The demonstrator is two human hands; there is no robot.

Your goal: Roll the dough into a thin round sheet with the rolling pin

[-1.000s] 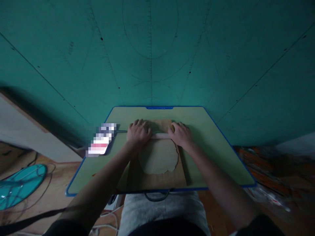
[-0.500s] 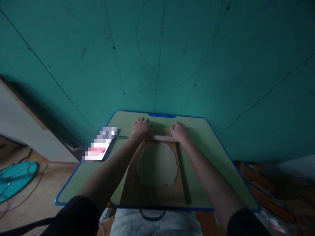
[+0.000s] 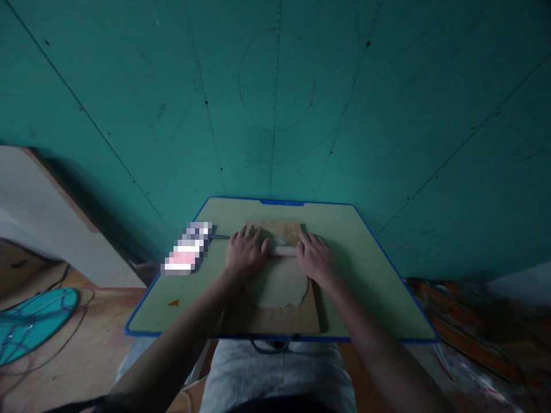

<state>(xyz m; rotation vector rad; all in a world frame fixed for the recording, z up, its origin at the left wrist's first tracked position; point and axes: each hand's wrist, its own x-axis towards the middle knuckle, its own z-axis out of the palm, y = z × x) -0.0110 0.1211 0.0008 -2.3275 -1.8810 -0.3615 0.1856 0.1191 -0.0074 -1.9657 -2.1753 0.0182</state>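
A flat, pale sheet of dough [image 3: 278, 287] with an uneven edge lies on a wooden board [image 3: 275, 321]. Across its far part rests a light rolling pin [image 3: 284, 251]. My left hand [image 3: 247, 252] is on the pin's left end, fingers bent over it and pointing away from me. On the right end lies my right hand [image 3: 315, 257], its fingers likewise curled over the pin. Only the pin's middle shows between the two hands; both ends are hidden beneath them.
The board sits on a pale table [image 3: 361, 292] with a blue rim, against a green wall [image 3: 275, 143]. A lit, blurred screen [image 3: 187, 249] and a thin grey object [image 3: 220, 237] lie left of my hands. A small orange scrap [image 3: 174, 303] is nearer me.
Both hands and the rolling pin have moved nearer to me, over the dough's far part. The board's far end now shows beyond the pin. The camera view has shifted a little.
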